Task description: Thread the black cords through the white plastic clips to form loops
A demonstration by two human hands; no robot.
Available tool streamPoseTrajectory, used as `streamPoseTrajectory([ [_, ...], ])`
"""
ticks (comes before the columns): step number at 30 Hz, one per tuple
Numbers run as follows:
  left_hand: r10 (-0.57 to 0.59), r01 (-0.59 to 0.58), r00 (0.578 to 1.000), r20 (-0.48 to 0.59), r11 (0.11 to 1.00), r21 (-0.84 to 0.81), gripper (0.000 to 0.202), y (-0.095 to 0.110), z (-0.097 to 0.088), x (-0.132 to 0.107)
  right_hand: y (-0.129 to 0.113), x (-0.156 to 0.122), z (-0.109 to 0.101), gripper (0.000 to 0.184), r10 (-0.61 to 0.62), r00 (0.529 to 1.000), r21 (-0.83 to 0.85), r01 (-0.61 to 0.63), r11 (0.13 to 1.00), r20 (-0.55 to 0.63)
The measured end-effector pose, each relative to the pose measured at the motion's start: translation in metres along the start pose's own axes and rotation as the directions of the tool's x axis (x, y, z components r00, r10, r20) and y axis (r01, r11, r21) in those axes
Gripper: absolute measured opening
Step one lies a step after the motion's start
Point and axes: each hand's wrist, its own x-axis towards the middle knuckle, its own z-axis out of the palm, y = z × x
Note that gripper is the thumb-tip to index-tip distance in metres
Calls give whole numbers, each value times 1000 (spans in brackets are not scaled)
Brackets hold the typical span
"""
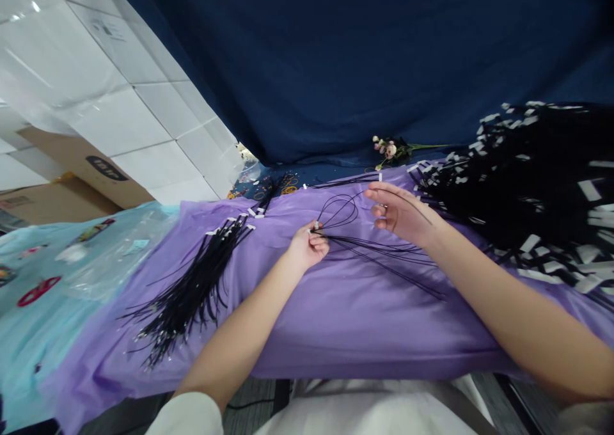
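Note:
Near the middle of the purple cloth (364,332), my left hand (309,246) is closed on several thin black cords (378,243) by their small white ends. Some of these cords trail to the right across the cloth; others rise in round loops (343,211) between my hands. My right hand (396,212) is raised to the right of the loops, its fingers partly curled. One black cord runs from the loops to its fingertips and back over the hand towards the wrist. How the fingers grip it is partly hidden.
A bundle of black cords (192,288) with white tags lies on the left. A large heap of tagged black cords (518,192) fills the right side. Artificial flowers (391,150) lie at the back before a dark blue curtain (384,57). Red scissors (38,291) rest on light blue cloth.

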Motion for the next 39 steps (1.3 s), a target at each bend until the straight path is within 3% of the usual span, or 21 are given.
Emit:
streamPoseTrajectory([
  [6, -12, 12, 1000, 26, 1000, -13, 38, -1, 2, -2, 4, 6, 1, 13, -25, 997, 48, 29, 998, -75],
  [13, 0, -1, 1000, 28, 999, 36, 38, -1, 1, -3, 6, 9, 1, 18, -152, 978, 25, 157, 987, -143],
  [17, 30, -30, 1000, 1, 993, 113, 35, 0, 0, 0, 8, 14, -1, 23, -339, 894, -120, 317, 941, -292],
  [19, 58, -54, 998, -23, 985, 167, 35, -1, 0, 2, 8, 17, -2, 22, -397, 848, -91, 391, 916, -350],
  [21, 98, -86, 994, -45, 970, 226, 33, -4, 0, 5, 7, 19, -3, 20, -386, 853, 16, 418, 908, -352],
  [23, 143, -121, 988, -54, 950, 288, 32, -8, 0, 7, 7, 18, -4, 21, -390, 880, 0, 405, 914, -272],
  [25, 189, -161, 981, -47, 923, 349, 31, -13, -1, 9, 8, 15, -5, 25, -446, 889, -236, 414, 879, -101],
  [28, 261, -232, 965, -10, 875, 425, 30, -18, -3, 10, 13, 9, -4, 33, -413, 893, -560, 439, 703, 181],
  [31, 330, -315, 942, 55, 822, 474, 29, -20, -5, 12, 20, 4, -1, 39, -303, 893, -681, 450, 578, 333],
  [35, 404, -425, 901, 158, 745, 515, 31, -22, -6, 13, 30, 4, -1, 43, -248, 877, -786, 479, 392, 411],
  [39, 437, -508, 860, 265, 675, 535, 39, -24, -8, 14, 34, 5, -1, 43, -235, 869, -820, 490, 296, 435],
])
